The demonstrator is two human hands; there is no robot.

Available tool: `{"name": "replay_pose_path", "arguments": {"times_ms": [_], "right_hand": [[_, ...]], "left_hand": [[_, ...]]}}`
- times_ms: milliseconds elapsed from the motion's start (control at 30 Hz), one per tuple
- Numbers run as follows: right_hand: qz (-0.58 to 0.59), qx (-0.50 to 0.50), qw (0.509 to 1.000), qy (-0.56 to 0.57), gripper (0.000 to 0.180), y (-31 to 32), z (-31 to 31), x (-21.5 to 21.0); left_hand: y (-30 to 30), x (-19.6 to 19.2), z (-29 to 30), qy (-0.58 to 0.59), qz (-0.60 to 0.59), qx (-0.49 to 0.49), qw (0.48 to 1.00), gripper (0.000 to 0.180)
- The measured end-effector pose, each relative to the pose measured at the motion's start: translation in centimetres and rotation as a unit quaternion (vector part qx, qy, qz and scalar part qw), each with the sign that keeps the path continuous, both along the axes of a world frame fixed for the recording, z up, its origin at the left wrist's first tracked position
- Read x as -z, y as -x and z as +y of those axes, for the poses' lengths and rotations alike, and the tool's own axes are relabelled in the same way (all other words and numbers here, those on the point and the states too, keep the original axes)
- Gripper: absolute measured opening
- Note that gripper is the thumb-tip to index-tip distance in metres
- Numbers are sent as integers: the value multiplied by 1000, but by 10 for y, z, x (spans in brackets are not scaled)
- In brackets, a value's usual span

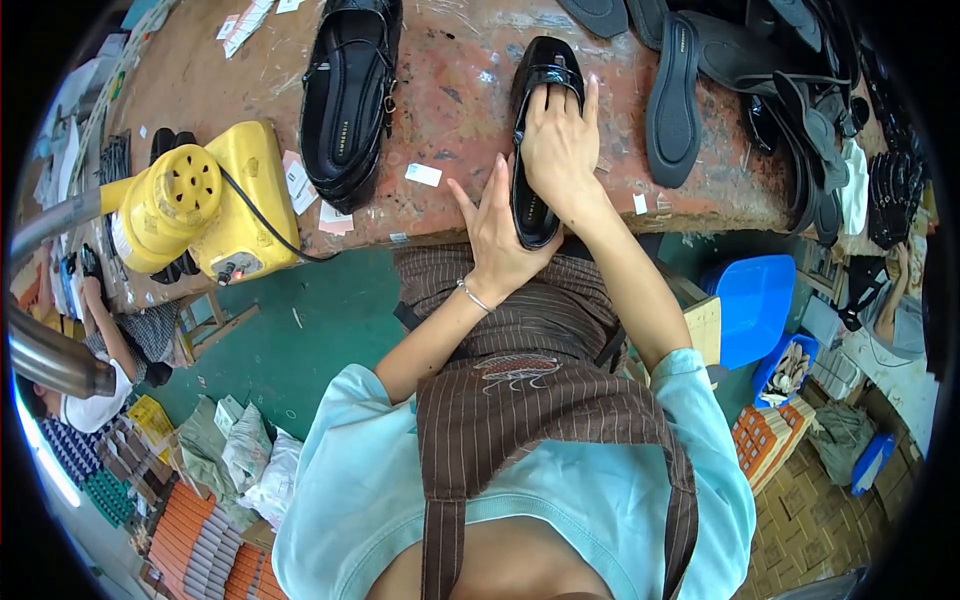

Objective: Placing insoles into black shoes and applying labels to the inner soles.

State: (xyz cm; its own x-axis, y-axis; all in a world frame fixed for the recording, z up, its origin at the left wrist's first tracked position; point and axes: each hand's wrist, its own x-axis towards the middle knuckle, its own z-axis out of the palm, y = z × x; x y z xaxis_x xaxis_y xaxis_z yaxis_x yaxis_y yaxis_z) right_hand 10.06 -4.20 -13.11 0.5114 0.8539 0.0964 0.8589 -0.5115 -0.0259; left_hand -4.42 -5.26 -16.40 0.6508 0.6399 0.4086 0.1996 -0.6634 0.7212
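A glossy black shoe [518,205] lies at the near edge of the worktable, toe pointing away from me. My right hand [560,150] reaches palm down into it. Several of its fingers run under the upper toward the toe, their tips hidden, while one finger extends along the outside right. Around the heel, my left hand [500,235] holds the shoe from the left and below, its thumb and fingers partly stretched. To the left stands another black shoe [345,110] with buckled straps and a dark insole. A loose black insole [674,110] rests to the right.
At the left is a yellow device [240,200] with a cable, beside a yellow vented head [180,195] on a metal pipe. Black soles [735,55] and straps crowd the right. Small white labels [423,174] dot the worktable [450,110]. A blue bin [755,310] stands below.
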Motion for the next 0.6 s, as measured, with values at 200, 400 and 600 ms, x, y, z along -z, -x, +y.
{"name": "replay_pose_path", "arguments": {"times_ms": [200, 400, 600], "right_hand": [[41, -21, 999, 20, 38, -17, 1, -8], [257, -106, 900, -336, 31, -3, -68, -62], [200, -174, 945, -193, 38, 57, -95, -24]], "left_hand": [[-6, -20, -2, -61, 46, -15, 997, 93], [19, -98, 71, 164, -52, -41, 984, 44], [25, -149, 148, -53, -43, -113, 991, 34]]}}
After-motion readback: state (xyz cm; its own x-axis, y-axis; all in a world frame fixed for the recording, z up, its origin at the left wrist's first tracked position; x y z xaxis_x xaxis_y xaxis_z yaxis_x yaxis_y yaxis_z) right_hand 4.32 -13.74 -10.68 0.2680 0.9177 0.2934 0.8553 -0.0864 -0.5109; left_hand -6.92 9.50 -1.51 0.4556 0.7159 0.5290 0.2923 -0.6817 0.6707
